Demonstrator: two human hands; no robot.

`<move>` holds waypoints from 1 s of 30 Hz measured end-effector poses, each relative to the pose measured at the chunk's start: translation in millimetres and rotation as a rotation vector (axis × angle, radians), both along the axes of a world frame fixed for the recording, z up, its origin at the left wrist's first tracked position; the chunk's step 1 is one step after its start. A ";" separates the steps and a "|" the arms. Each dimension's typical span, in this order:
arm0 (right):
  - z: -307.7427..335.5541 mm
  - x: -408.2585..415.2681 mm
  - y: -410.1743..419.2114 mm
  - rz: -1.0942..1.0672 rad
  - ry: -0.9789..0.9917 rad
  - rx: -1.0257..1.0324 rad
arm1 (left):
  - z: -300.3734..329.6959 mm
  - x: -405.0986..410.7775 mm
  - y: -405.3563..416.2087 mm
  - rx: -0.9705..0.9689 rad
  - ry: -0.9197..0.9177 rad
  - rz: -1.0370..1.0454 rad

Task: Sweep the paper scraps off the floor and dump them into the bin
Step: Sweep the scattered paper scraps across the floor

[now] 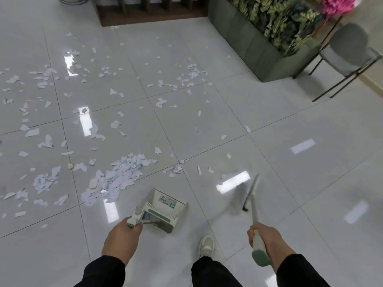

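Note:
White paper scraps [122, 175] lie scattered over the glossy tiled floor, thickest in a pile just left of centre and spreading far to the left and back. My left hand [122, 239] grips the handle of a white and green dustpan [165, 210], which hangs near the floor just right of the pile. My right hand [263, 235] grips the pale handle of a broom [253, 206]; its blurred head is low over the floor to the right of the dustpan. No bin is in view.
A green planter box [248, 46] with leafy plants stands at the back right. Beside it is a grey chair [348, 52] with thin dark legs. A dark wooden base [151, 17] runs along the back. My white shoe [207, 244] is between my hands.

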State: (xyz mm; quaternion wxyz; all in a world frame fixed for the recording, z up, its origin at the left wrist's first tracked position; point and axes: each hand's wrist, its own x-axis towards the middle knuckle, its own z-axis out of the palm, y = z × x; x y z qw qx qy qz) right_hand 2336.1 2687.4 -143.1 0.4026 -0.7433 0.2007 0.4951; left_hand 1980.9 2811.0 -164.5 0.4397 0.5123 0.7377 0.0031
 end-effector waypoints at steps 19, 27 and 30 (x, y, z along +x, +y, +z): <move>-73.8 3.0 213.7 0.395 0.301 -0.065 | 4.1 116.1 16.6 -0.005 0.072 0.442; -58.6 -110.2 293.0 0.523 0.377 -0.021 | 15.3 51.1 45.0 0.004 0.092 0.605; -52.2 -131.6 312.3 0.497 0.402 0.006 | 16.0 30.0 61.6 0.011 0.081 0.569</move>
